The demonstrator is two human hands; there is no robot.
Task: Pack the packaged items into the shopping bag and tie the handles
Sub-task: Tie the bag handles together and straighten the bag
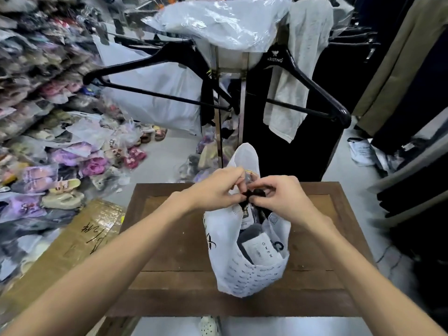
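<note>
Holding packaged items (260, 246), white shopping bag (244, 277), handles (253, 194) pinched by both hands' fingers (242, 181).

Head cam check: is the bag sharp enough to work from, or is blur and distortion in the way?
Head view: the bag, left hand and right hand are fairly sharp at centre; the shelves at left are smeared; wide-angle bending curves the hanger and table edges.

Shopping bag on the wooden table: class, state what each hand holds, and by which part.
Both the left hand and right hand pinch the white shopping bag by its dark handles, gathered above its mouth.
</note>
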